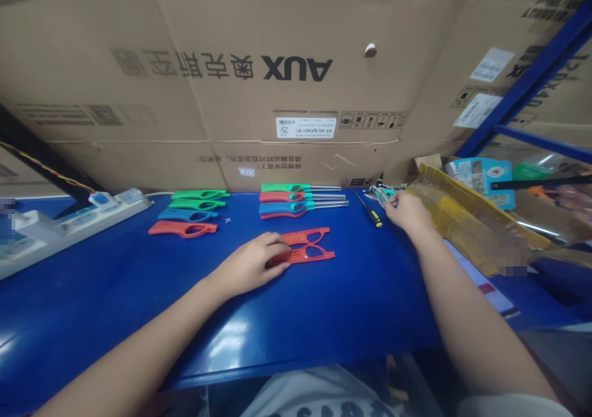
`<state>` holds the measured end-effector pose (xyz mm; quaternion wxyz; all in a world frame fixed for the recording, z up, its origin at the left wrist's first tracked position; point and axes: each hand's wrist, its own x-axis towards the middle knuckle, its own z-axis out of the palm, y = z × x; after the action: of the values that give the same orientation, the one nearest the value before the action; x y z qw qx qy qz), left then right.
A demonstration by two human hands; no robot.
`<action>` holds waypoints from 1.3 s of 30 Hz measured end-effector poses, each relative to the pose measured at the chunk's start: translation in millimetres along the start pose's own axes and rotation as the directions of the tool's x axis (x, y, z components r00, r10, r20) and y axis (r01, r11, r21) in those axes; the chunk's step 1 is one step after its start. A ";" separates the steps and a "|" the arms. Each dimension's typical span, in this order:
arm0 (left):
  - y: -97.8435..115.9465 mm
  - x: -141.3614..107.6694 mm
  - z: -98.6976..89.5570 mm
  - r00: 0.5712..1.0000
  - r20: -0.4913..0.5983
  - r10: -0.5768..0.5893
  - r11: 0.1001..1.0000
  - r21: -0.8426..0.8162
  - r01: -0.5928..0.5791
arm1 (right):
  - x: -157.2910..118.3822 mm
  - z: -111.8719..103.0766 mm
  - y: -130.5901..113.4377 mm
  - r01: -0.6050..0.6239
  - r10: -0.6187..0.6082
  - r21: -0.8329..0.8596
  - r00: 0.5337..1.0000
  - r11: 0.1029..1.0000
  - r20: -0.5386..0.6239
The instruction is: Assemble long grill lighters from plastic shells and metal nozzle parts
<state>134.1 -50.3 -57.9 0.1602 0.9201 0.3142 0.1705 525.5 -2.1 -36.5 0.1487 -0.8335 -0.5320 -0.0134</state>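
Observation:
My left hand [254, 261] rests on the blue table with its fingers over the handle ends of two red plastic shell halves [314, 254], which lie side by side. At the back right, my right hand [407, 212] has its fingers pressed together at a small pile of metal and green parts [383, 194]; what is between the fingertips is too small to tell. A yellow and black screwdriver [374, 214] lies just left of that hand. Behind the red halves are several lighters with metal rods [283, 209] in green, red and blue.
Several green, blue and red shells [182, 228] lie at the left back. A white power strip [78, 226] runs along the left side. Cardboard [208, 115] stands behind the table [296, 324]. At the right are a yellow-taped box [457, 219] and a blue metal frame [531, 71].

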 end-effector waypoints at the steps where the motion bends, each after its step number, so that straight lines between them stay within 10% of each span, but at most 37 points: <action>1: -0.1 -0.1 0.0 1.000 -0.002 0.000 1.000 -0.002 0.000 | -0.5 -1.6 -0.2 -0.008 0.008 0.012 1.000 1.000 -0.017; 16: -0.5 -0.8 -3.1 1.000 0.022 -0.012 1.000 0.009 0.012 | -4.2 -13.8 -5.8 0.149 -0.061 0.314 0.960 0.938 -0.273; 21: -1.8 -1.6 -16.6 0.997 0.063 -0.043 0.999 0.028 0.042 | -9.3 -13.0 -13.8 0.338 -0.268 0.454 0.940 0.824 -0.213; 28: -10.6 -2.9 -25.2 0.997 0.074 -0.037 0.999 -0.020 0.039 | -54.6 -8.3 -47.7 0.688 -0.672 0.326 0.718 0.648 -0.181; 39: -17.6 -2.5 -17.9 0.999 0.019 0.026 0.999 -0.030 -0.025 | -90.0 -1.3 -67.7 0.855 -0.876 0.233 0.482 0.464 -0.024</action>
<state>115.6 -35.3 -49.5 0.1749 0.9231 0.2984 0.1682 426.3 -55.5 -35.7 0.1831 -0.4272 -0.8854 0.0115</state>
